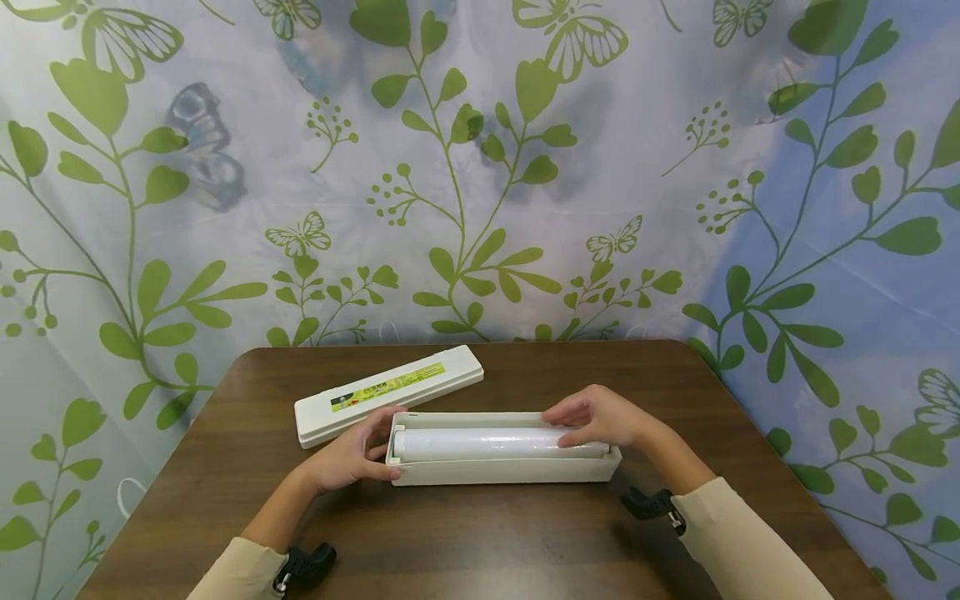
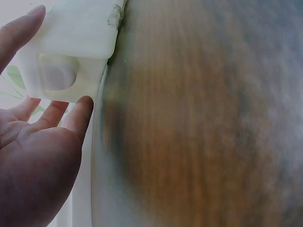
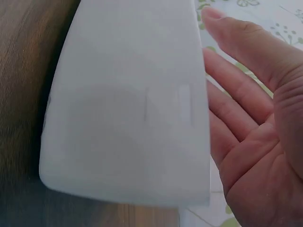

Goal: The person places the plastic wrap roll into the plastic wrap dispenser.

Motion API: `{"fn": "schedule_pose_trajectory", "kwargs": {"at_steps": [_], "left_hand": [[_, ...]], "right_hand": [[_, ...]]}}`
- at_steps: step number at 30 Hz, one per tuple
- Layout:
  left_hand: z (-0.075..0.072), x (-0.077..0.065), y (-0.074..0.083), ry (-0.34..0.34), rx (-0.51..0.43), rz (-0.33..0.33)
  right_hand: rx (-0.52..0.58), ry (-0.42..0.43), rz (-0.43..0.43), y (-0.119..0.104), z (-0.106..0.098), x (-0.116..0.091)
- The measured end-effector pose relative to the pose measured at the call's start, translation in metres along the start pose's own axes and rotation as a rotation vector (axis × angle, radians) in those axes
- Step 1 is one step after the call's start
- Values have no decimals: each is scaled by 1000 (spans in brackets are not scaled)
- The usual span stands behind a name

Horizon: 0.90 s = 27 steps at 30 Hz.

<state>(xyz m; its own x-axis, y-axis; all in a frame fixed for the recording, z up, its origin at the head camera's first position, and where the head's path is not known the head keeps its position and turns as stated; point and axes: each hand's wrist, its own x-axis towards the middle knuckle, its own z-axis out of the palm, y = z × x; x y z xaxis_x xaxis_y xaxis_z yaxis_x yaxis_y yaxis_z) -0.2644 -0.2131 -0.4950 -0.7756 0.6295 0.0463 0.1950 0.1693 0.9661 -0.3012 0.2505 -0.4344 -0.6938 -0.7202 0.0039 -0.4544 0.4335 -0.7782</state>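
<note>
A long white plastic wrap box [image 1: 502, 472] lies lidless on the table, parallel to its near edge. Inside rests a roll of plastic wrap [image 1: 472, 443], glossy and pale. My left hand [image 1: 348, 457] holds the box's left end, thumb at the front wall and fingers at the end and back. In the left wrist view, the box end [image 2: 71, 33] has a cutout where the roll's end shows. Over the roll's right part reaches my right hand [image 1: 611, 417], thumb at the roll and fingers by the back wall. Its fingers are fairly straight in the right wrist view.
The box's white lid [image 1: 450, 367], with a yellow-green label, lies slanted behind the box to the left. Both stand on a brown wooden table [image 1: 487, 542]. A curtain [image 1: 480, 167] with leaf and butterfly prints hangs behind the table. Each sleeved wrist wears a black strap.
</note>
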Motion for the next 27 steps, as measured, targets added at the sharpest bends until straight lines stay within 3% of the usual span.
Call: {"fn": "schedule_pose_trajectory", "kwargs": {"at_steps": [13, 27], "left_hand": [[1, 0, 1, -5, -11, 0], [1, 1, 2, -1, -13, 4]], "right_hand": [[88, 137, -82, 7, -10, -23], [130, 377, -63, 23, -16, -46]]}}
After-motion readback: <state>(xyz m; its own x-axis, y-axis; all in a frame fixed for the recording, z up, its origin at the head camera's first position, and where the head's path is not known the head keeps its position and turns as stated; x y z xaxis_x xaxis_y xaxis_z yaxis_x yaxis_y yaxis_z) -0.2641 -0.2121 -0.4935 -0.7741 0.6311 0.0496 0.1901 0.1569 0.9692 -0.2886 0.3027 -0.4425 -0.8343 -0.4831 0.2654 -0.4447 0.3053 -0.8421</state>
